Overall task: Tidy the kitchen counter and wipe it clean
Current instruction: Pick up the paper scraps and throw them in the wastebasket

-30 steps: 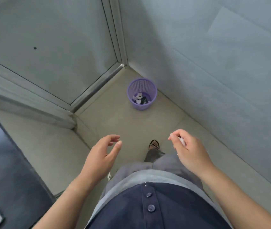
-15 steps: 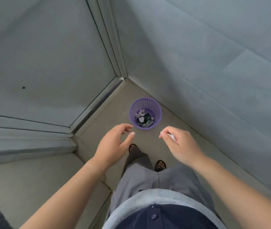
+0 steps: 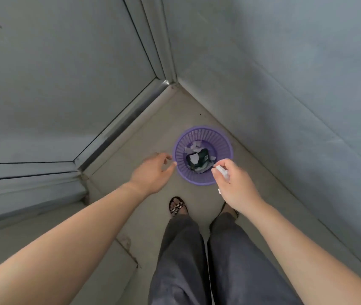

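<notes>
Right hand (image 3: 238, 187) pinching small white crumpled scrap (image 3: 223, 172) over round purple slotted plastic bin (image 3: 203, 155). Left hand (image 3: 152, 172) empty, fingers loosely spread beside bin rim

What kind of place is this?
Probably an indoor floor corner by a door, used for rubbish: purple bin holding scraps, grey walls meeting, metal door frame. No counter in view.

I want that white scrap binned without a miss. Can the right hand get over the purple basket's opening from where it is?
Probably yes. The right hand, pinching the white scrap, already overlaps the near rim of the purple basket, with nothing between them. The left hand is open beside the rim, not over the opening.
</notes>
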The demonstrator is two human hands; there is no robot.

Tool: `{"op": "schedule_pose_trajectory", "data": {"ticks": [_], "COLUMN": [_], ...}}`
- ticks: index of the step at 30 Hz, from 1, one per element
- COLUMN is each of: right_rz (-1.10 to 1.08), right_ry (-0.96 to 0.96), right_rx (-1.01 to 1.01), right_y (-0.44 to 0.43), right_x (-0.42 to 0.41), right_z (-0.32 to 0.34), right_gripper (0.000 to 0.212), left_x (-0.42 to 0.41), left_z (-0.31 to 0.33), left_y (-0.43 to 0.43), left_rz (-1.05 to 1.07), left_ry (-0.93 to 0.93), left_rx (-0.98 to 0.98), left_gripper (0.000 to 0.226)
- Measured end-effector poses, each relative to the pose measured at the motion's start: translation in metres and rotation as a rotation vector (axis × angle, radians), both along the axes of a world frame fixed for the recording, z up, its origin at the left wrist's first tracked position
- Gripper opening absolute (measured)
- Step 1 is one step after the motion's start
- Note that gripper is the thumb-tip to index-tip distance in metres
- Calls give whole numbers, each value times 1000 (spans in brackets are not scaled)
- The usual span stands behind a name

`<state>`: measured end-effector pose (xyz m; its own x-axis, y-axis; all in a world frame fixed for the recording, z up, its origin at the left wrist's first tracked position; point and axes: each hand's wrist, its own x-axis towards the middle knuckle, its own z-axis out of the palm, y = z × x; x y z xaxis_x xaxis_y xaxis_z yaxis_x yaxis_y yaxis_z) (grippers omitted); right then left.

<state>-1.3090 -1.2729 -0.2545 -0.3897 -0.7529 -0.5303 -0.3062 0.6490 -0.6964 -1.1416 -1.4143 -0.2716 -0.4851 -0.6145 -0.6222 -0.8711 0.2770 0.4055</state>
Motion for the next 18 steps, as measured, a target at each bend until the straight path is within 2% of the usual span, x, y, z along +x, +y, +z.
{"op": "schedule_pose_trajectory", "data": {"ticks": [6,11,15,18], "right_rz": [77,229,196,105], "right_ry": [43,97,97,17], "right_rx": [10,-4,-1,66], "right_y": [-13,-29,-57,-77], "right_x": [-14,-23,-23,-19], "right_z": [-162,-275,-341,-366], "right_gripper": [28,32,36,41], "left_x": [0,-6,-10,-10], "left_z": [-165,-269,-318,-326], "left_y": [-5,-16,-18,-13], "left_rz": [34,170,241,276], "left_ry": [-73,-72,127,205], "left_rx": [14,-25,-34,-70], "left_gripper": [47,64,56,52]}}
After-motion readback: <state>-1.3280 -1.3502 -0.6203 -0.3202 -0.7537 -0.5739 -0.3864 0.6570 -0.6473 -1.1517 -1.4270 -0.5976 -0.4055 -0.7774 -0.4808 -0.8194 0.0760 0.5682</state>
